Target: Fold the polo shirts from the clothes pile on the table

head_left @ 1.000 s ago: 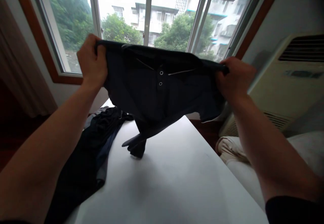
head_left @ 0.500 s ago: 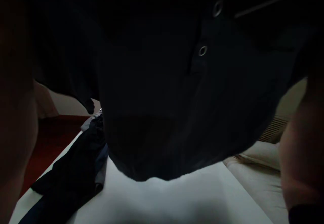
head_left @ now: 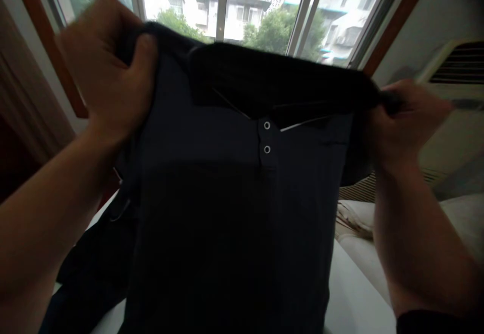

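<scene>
Dark navy polo shirt [head_left: 302, 213] is held up by both hands, suspended between the two sets of fingers. One shoulder is gripped by the left hand [head_left: 109, 67]; its fingers are curled closed on the cloth, with the thumb pressed on the near side. The opposite shoulder is gripped by the right hand [head_left: 408, 122], fingers likewise folded around the fabric; some blur is noted at both hands. The left fingers are held higher than the right.

The black collar [head_left: 283, 79] is stretched between the fingers, its edge marked by thin pale lines. Below it, midway between the hands, the placket is fitted with two ring-shaped snaps [head_left: 266, 125]. The shirt body is hung below finger level; its lower end is cut off by the view.

Below the left fingers, dark clothes [head_left: 94, 268] are laid on a white table [head_left: 359, 288], partly hidden by the shirt. Beyond the fingers, a sliding window [head_left: 222, 6] is seen. Behind the right fingers, a cream vented unit [head_left: 459, 64] is placed.
</scene>
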`<state>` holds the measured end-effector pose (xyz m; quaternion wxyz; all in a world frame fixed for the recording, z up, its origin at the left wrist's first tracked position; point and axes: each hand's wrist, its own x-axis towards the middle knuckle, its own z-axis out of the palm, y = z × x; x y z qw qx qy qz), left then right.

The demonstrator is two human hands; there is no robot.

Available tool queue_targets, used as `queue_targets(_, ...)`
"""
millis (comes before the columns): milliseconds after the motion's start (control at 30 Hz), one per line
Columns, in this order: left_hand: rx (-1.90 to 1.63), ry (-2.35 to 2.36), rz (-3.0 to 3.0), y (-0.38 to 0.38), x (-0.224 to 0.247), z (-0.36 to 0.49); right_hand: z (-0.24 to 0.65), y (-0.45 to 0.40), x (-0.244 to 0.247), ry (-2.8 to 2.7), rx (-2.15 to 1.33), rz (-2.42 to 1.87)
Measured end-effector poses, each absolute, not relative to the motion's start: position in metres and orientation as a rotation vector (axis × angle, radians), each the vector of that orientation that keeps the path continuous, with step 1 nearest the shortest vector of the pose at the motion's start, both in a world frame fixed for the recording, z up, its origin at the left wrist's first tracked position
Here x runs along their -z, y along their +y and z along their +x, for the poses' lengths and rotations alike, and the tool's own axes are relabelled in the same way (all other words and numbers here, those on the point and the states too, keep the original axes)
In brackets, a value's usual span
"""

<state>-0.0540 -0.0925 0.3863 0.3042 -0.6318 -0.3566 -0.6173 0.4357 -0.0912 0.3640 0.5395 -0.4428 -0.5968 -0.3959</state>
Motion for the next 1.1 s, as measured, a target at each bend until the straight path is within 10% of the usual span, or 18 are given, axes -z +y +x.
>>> queue_targets(1100,0.414,-1.803,-2.425,0.109,-0.085,-0.014,0.409,0.145,-0.106,-2.378,0.211,-1.985)
